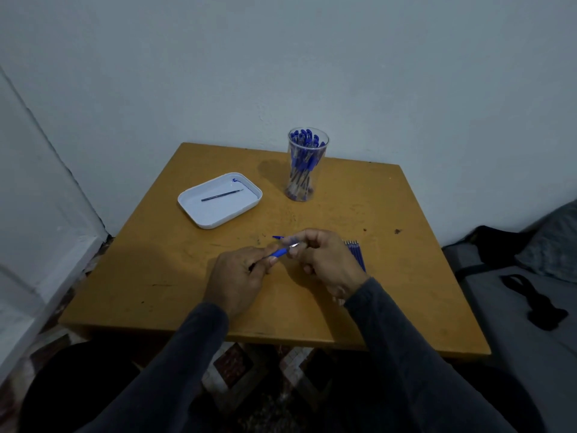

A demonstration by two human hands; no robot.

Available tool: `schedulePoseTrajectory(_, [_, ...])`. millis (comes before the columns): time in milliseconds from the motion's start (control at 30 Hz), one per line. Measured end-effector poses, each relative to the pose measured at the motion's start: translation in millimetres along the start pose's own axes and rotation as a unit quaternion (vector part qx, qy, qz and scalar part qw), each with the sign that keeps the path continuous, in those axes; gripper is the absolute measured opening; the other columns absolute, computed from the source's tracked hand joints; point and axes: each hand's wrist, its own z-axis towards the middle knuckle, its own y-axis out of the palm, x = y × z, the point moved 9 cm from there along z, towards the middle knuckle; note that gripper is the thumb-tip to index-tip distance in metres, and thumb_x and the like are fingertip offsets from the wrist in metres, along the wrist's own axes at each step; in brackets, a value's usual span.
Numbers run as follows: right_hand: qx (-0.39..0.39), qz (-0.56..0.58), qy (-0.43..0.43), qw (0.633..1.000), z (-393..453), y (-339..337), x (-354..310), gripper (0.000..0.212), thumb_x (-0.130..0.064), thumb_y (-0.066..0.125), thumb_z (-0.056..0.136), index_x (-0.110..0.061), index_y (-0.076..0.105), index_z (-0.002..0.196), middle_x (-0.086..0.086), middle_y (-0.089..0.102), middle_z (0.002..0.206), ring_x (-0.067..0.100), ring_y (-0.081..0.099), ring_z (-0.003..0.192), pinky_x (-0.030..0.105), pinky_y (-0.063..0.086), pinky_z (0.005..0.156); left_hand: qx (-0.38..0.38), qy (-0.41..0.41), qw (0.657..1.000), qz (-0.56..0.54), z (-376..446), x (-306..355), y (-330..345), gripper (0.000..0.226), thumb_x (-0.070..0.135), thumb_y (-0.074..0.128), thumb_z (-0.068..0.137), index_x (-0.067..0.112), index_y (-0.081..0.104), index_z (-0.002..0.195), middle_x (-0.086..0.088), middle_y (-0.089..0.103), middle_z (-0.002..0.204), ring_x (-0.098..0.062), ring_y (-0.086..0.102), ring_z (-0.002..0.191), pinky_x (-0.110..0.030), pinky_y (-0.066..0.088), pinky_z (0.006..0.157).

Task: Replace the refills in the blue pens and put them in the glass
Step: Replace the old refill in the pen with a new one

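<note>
Near the table's front edge, the left hand [240,270] is gripping a blue pen [278,253] by its barrel, fingers curled round it, while the right hand [324,260] is pinching the metal tip end. By my reading, a refill is being worked at the pen's tip; next comes closing the pen and capping it. A blue cap [277,237] is lying just beyond, spare refills [354,250] beside the right hand. Farther off, the white tray [218,221] is holding one refill [222,195], and the glass [307,165] is standing full of pens.
</note>
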Motion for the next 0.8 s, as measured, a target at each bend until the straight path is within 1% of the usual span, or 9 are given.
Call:
schedulePoseTrajectory(100, [-0.003,-0.006,0.018,1.0,-2,-4,2,0.026,-0.013,0.072,0.093,-0.017,0.07,0.119,0.013,0.067,0.086,0.005,0.049,0.05,0.019,0.04,0.044,0.004,-0.024,0.999,-0.024,1,-3,-1,0.024,0.025,0.067,0.096,0.025,0.074,0.118,0.016,0.074,0.086,-0.001,0.068,0.083,-0.018,0.053,0.077])
schedulePoseTrajectory(200, [0.045,-0.084,0.022,0.995,-1,-10,5,0.029,-0.037,0.069,0.096,-0.008,0.073,0.097,0.016,0.074,0.092,0.009,0.053,0.058,0.022,0.045,0.049,0.004,-0.025,0.999,-0.033,1,-4,-1,0.023,0.024,0.069,0.094,0.026,0.075,0.116,0.017,0.075,0.087,0.0,0.069,0.085,-0.015,0.053,0.078])
schedulePoseTrajectory(300, [0.025,-0.092,-0.014,0.995,-1,-6,-1,0.013,-0.009,0.062,0.099,-0.015,0.074,0.101,0.009,0.069,0.088,0.012,0.053,0.064,0.023,0.045,0.051,0.0,-0.033,0.999,-0.034,1,-7,0,0.022,0.026,0.068,0.095,0.025,0.076,0.115,0.016,0.075,0.087,0.0,0.068,0.084,-0.015,0.05,0.075])
schedulePoseTrajectory(367, [0.01,-0.08,-0.012,0.997,-2,-4,-2,0.031,0.0,0.061,0.096,-0.023,0.071,0.115,0.005,0.068,0.095,0.01,0.054,0.066,0.022,0.045,0.051,0.0,-0.035,0.999,-0.027,2,-8,1,0.021,0.027,0.067,0.095,0.024,0.077,0.113,0.017,0.075,0.092,0.001,0.068,0.086,-0.019,0.052,0.079])
schedulePoseTrajectory(433, [0.03,-0.093,-0.001,0.995,-2,-6,0,0.022,-0.017,0.067,0.097,-0.022,0.069,0.118,0.005,0.07,0.097,0.01,0.057,0.07,0.022,0.046,0.053,-0.002,-0.028,0.999,-0.023,2,-7,1,0.021,0.028,0.067,0.095,0.024,0.077,0.113,0.017,0.075,0.092,0.001,0.068,0.087,-0.022,0.054,0.08])
schedulePoseTrajectory(500, [0.06,-0.112,-0.005,0.992,-2,-9,1,0.024,-0.033,0.068,0.097,-0.01,0.07,0.105,0.012,0.069,0.09,0.014,0.056,0.069,0.027,0.047,0.056,-0.001,-0.02,0.999,-0.027,1,-5,0,0.022,0.027,0.067,0.095,0.024,0.076,0.115,0.017,0.075,0.089,0.001,0.068,0.087,-0.021,0.055,0.08])
schedulePoseTrajectory(600, [0.038,-0.09,-0.02,0.995,-1,-6,-2,0.009,-0.013,0.066,0.097,-0.011,0.071,0.104,0.01,0.063,0.088,0.014,0.053,0.068,0.026,0.046,0.055,0.0,-0.025,0.999,-0.022,1,-6,0,0.022,0.028,0.067,0.095,0.025,0.076,0.115,0.018,0.074,0.088,0.0,0.068,0.086,-0.026,0.055,0.08])
schedulePoseTrajectory(667, [0.008,-0.055,-0.011,0.998,-1,-4,-1,0.027,-0.003,0.065,0.093,-0.019,0.07,0.114,0.007,0.065,0.094,0.009,0.053,0.067,0.021,0.044,0.052,0.0,-0.032,0.999,-0.021,1,-7,0,0.022,0.029,0.066,0.096,0.026,0.076,0.116,0.018,0.074,0.089,-0.001,0.068,0.087,-0.029,0.055,0.082])
schedulePoseTrajectory(800, [0.057,-0.073,0.005,0.996,1,-12,4,0.017,-0.023,0.069,0.097,-0.008,0.07,0.105,0.017,0.067,0.093,0.01,0.052,0.063,0.021,0.045,0.05,0.0,-0.029,0.999,-0.022,1,-6,0,0.022,0.029,0.066,0.096,0.027,0.075,0.116,0.019,0.073,0.088,0.0,0.067,0.087,-0.029,0.056,0.082])
